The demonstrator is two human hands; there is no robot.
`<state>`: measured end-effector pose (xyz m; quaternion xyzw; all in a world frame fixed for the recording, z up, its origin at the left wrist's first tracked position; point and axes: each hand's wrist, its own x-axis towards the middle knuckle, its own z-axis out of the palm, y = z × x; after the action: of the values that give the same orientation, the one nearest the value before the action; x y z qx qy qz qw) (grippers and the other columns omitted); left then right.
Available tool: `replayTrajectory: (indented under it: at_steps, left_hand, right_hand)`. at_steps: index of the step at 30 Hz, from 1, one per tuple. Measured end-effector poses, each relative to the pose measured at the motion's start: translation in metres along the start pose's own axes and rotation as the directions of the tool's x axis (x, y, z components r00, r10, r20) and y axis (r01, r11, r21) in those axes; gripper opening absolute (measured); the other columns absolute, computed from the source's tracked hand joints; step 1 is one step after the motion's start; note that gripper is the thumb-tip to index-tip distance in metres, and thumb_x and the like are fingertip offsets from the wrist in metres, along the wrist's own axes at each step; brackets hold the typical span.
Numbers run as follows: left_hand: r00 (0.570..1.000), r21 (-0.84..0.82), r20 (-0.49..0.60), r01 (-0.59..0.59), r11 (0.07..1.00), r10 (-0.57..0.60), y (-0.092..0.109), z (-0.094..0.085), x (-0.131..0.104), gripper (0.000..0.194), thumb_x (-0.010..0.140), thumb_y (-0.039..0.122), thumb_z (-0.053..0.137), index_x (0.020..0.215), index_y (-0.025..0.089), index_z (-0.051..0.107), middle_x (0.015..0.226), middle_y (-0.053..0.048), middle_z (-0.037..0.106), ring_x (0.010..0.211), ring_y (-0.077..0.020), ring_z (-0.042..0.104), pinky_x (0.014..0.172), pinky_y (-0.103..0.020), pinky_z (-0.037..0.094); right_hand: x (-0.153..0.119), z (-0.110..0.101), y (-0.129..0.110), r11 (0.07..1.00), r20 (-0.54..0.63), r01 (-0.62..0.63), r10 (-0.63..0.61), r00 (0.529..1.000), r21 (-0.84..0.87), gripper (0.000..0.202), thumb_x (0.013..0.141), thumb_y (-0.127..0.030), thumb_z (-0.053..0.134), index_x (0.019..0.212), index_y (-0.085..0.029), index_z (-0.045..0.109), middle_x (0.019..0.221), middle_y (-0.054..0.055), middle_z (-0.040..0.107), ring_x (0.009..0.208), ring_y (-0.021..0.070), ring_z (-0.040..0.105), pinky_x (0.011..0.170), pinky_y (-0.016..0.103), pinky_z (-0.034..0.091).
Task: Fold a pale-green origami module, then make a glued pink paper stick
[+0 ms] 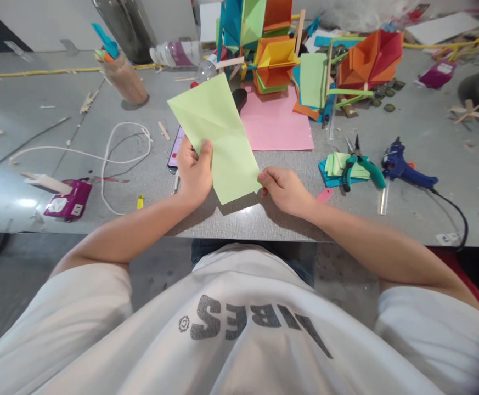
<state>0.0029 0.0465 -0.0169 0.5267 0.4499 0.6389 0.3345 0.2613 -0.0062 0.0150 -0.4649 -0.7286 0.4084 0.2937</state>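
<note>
A light green sheet of paper (226,140) with crease lines is held up, tilted, above the front part of the grey table. My left hand (197,171) grips its lower left edge, thumb on top and the other fingers behind. At the lower right corner, my right hand (282,188) pinches the sheet between thumb and fingers. Behind the paper lies a pink sheet (280,123). A phone (175,151) shows partly behind my left hand.
Folded paper shapes in orange (371,60) and yellow (276,53) stand at the back. On the right are pliers (362,164), a blue glue gun (407,167) and small paper pieces (333,163). Leftward lie a white cable (105,159), a purple box (68,200) and a stick-filled cup (124,79).
</note>
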Motion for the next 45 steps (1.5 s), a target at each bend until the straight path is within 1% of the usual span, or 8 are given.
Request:
replayTrajectory:
  at_steps: [10,14,20,24,30,37,42,45]
  left_hand:
    - [0.960,-0.133,0.032,0.281,0.950,-0.280,-0.004,0.004,0.007,0.055,0.086,0.066,0.097,0.110,0.027,0.066,0.093,-0.001,0.082,0.085,-0.0227,0.082,0.069,-0.035,0.063]
    - [0.934,-0.097,0.206,0.318,0.943,-0.294,0.007,0.010,-0.011,0.058,0.088,0.059,0.098,0.124,0.028,0.065,0.080,0.002,0.076,0.068,-0.0210,0.077,0.059,-0.030,0.057]
    - [0.925,-0.219,0.378,0.138,0.966,-0.046,-0.003,0.007,-0.016,0.089,0.082,0.065,0.097,0.155,0.040,0.054,0.139,-0.008,0.077,0.101,-0.0249,0.082,0.082,-0.037,0.066]
    - [0.977,-0.028,0.161,-0.136,0.990,0.139,-0.012,0.001,-0.006,0.108,0.066,0.070,0.109,0.154,0.040,0.055,0.167,-0.012,0.058,0.145,-0.0354,0.068,0.108,-0.045,0.062]
    - [0.974,0.175,0.120,-0.209,0.962,0.189,0.010,-0.010,0.000,0.045,0.085,0.058,0.099,0.098,0.026,0.070,0.094,-0.003,0.069,0.104,-0.0264,0.073,0.099,-0.044,0.062]
    - [0.992,0.143,0.057,-0.116,0.983,0.109,0.015,-0.008,0.004,0.046,0.085,0.061,0.097,0.095,0.025,0.070,0.075,0.002,0.062,0.065,-0.0152,0.055,0.059,-0.031,0.045]
    - [0.988,0.121,0.032,-0.154,0.981,0.151,0.018,-0.004,0.001,0.052,0.085,0.069,0.094,0.097,0.024,0.071,0.078,0.000,0.067,0.066,-0.0152,0.061,0.059,-0.030,0.049]
    - [0.978,0.076,0.057,-0.203,0.976,0.199,0.019,-0.005,-0.001,0.052,0.086,0.068,0.094,0.106,0.026,0.072,0.085,-0.001,0.071,0.071,-0.0164,0.066,0.064,-0.031,0.055]
  right_hand:
    - [0.005,-0.006,0.006,0.970,0.107,-0.109,0.088,0.990,0.216,0.028,0.100,-0.051,0.076,0.094,-0.027,0.064,0.078,0.001,0.073,0.069,0.0198,0.064,0.068,0.036,0.048]
    - [0.012,-0.005,0.013,0.856,-0.045,-0.125,0.170,0.984,0.503,0.065,0.080,-0.047,0.096,0.127,-0.033,0.053,0.079,-0.006,0.072,0.071,0.0209,0.069,0.065,0.034,0.052]
    - [0.017,-0.018,0.009,0.700,-0.024,-0.182,0.273,0.962,0.691,0.050,0.070,-0.033,0.094,0.111,-0.026,0.067,0.078,-0.005,0.070,0.067,0.0162,0.066,0.062,0.029,0.052]
    - [0.016,-0.023,0.004,0.652,0.201,-0.351,0.296,0.934,0.672,0.047,0.073,-0.030,0.094,0.115,-0.023,0.074,0.074,-0.003,0.069,0.060,0.0157,0.060,0.058,0.031,0.051]
    - [0.016,-0.031,0.006,0.701,0.372,-0.423,0.237,0.897,0.574,0.043,0.092,-0.063,0.084,0.106,-0.023,0.074,0.085,0.006,0.076,0.063,0.0213,0.063,0.065,0.040,0.057]
    - [0.021,-0.052,0.013,0.858,-0.135,-0.075,0.165,0.977,0.507,0.106,0.091,-0.112,0.016,0.120,-0.031,0.078,0.096,0.013,0.080,0.105,0.0377,0.078,0.081,0.051,0.063]
    - [0.024,-0.043,0.021,0.942,-0.430,0.147,-0.004,0.903,0.301,0.071,0.078,-0.099,0.081,0.096,-0.030,0.076,0.091,0.008,0.077,0.093,0.0315,0.074,0.078,0.046,0.061]
    - [0.023,-0.038,0.021,0.954,-0.497,0.166,-0.020,0.867,0.251,0.062,0.081,-0.089,0.088,0.086,-0.029,0.074,0.086,0.005,0.075,0.085,0.0275,0.071,0.076,0.045,0.060]
